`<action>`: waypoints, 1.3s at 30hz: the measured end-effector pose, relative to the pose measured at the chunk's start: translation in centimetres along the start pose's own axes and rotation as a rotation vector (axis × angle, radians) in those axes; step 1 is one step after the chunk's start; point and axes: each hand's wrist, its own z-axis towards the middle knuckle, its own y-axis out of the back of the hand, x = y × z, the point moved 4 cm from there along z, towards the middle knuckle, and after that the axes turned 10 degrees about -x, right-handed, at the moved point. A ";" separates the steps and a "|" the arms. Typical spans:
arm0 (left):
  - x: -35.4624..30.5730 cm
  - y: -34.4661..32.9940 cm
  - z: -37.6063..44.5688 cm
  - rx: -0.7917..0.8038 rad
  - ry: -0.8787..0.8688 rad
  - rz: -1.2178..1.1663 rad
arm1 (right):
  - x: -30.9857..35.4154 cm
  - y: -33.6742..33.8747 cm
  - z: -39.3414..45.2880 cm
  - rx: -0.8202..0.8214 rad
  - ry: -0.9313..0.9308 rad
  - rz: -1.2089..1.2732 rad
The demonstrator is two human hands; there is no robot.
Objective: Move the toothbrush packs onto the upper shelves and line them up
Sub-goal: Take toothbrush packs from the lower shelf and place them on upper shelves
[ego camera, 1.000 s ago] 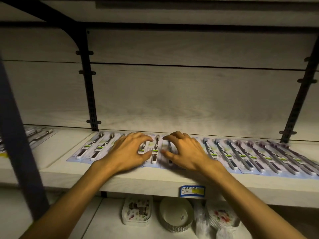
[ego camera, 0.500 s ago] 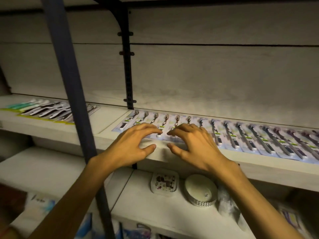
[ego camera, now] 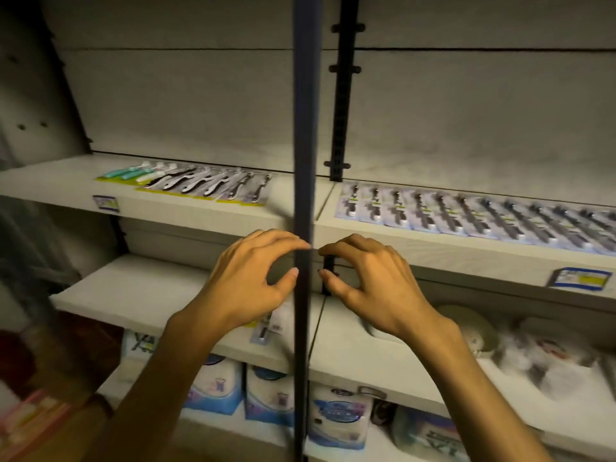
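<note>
Now that both hands have pulled back off the upper shelf (ego camera: 433,251), left hand (ego camera: 248,278) and right hand (ego camera: 370,281) hover loosely curled and empty, toothbrush packs (ego camera: 466,216) lined up there, one stray pack (ego camera: 268,326) below probably next.

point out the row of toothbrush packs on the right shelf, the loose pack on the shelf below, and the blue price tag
Row of toothbrush packs (ego camera: 473,219), head view, a card in mid-row.
Loose pack (ego camera: 270,328), head view, middle of its card.
Blue price tag (ego camera: 581,278), head view, centre of the label.
</note>
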 end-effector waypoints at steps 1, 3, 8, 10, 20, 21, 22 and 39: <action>1.8 1.2 -0.8 -0.003 -0.005 0.008 | 2.0 -1.0 0.3 -0.002 0.000 0.005; 4.8 2.9 -2.1 -0.013 -0.005 0.018 | 5.0 -2.6 0.6 -0.009 0.002 0.011; 11.2 5.0 -5.1 0.032 0.016 -0.007 | 10.6 -6.8 1.6 -0.005 -0.015 0.024; 13.7 5.0 -6.1 0.056 0.034 -0.013 | 12.1 -8.9 2.1 0.010 -0.024 0.020; 26.5 -1.9 -7.9 0.226 0.186 -0.025 | 12.7 -21.4 4.1 0.177 -0.151 -0.041; 27.7 -3.0 -7.8 0.258 0.205 -0.041 | 12.3 -22.9 4.4 0.193 -0.167 -0.048; 28.7 -4.2 -7.7 0.290 0.223 -0.059 | 11.9 -24.2 4.7 0.211 -0.187 -0.053; 43.2 -22.6 -9.2 0.478 0.892 -0.044 | 4.4 -41.3 8.0 0.367 -0.529 -0.137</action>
